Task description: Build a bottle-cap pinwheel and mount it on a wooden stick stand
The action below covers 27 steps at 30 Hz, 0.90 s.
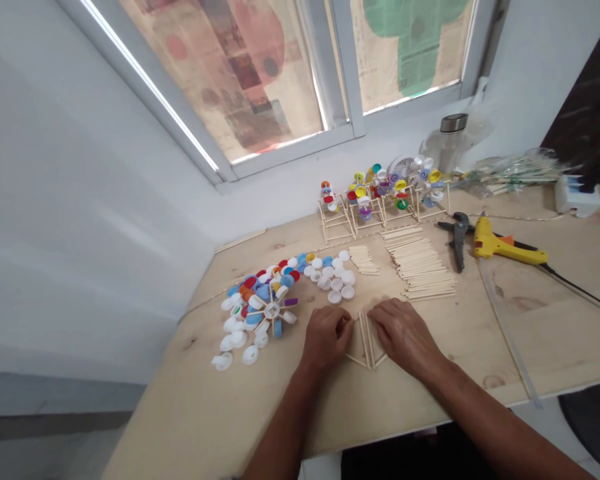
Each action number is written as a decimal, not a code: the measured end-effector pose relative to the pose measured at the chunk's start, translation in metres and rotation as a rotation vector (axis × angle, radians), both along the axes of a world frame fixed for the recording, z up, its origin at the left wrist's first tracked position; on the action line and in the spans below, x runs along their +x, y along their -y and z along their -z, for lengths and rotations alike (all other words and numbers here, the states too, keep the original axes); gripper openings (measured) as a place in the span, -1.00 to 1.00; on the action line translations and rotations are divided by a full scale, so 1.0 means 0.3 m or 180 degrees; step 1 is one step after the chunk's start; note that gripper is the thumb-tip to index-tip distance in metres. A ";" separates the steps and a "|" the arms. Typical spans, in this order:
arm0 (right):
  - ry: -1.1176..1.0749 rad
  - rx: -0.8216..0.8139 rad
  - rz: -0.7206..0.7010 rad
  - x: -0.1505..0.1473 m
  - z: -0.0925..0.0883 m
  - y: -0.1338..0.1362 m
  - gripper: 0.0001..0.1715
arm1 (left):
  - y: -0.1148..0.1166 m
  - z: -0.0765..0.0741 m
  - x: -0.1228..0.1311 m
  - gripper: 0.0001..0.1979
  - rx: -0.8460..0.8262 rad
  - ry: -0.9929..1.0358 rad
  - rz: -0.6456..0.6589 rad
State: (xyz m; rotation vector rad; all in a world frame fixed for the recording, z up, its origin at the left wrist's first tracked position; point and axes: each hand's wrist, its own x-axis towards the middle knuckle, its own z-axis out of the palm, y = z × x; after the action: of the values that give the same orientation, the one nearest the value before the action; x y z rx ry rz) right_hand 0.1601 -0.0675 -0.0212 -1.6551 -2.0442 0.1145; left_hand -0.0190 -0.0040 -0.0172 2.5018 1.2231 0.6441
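Observation:
Both my hands rest on a plywood table (480, 333), on either side of a small frame of thin wooden sticks (367, 343) lying flat. My left hand (326, 337) has its fingers curled and pinches the frame's left side. My right hand (405, 332) lies palm down, its fingertips pressed on the frame's right sticks. Left of my hands a stick-and-cap wheel (271, 310) lies on a heap of coloured and white bottle caps (260, 300).
Loose sticks (420, 263) lie in rows behind my hands. A yellow glue gun (505, 247) and black pliers (459, 237) lie to the right. Finished cap wheels on stick stands (380, 197) line the wall under the window. A jar (450, 140) and a stick bundle (515, 170) stand behind.

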 end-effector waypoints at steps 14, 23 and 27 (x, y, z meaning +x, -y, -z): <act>0.0041 0.0126 0.0048 -0.001 0.015 -0.003 -0.81 | -0.014 0.037 -0.007 -0.79 -0.0352 0.0691 -0.0330; -0.0028 0.0214 0.0052 0.000 0.034 -0.007 -0.81 | -0.019 0.047 -0.003 -0.80 -0.0339 0.0771 -0.0336; -0.0070 0.0287 0.0049 0.002 0.052 -0.011 -0.79 | -0.021 0.052 -0.003 -0.81 -0.0291 0.0799 -0.0338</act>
State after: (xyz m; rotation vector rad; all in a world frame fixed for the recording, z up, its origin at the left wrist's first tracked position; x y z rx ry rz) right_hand 0.1607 -0.0642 -0.0367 -1.6074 -1.9902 0.0347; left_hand -0.0199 0.0022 -0.0327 2.2145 1.2653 0.8772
